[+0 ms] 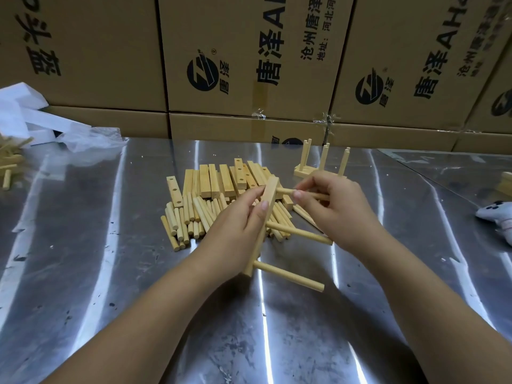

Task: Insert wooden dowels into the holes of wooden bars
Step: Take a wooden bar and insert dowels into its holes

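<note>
Seen from my head, just in front of the pile of bars [221, 181], my left hand [238, 225] grips the square-edged bar [270, 194] on end, fingers curled round it. Two seated dowels [299, 232] already jut out of it. My right hand [332, 206] pinches a third dowel [285, 191] at the top hole. I'd hold it square to the face and push straight; pale smooth wood, probably a snug fit.

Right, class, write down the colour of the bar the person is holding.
Pale light-tan wood; the bar, gripped by the left hand, shows best in the head view.
</note>
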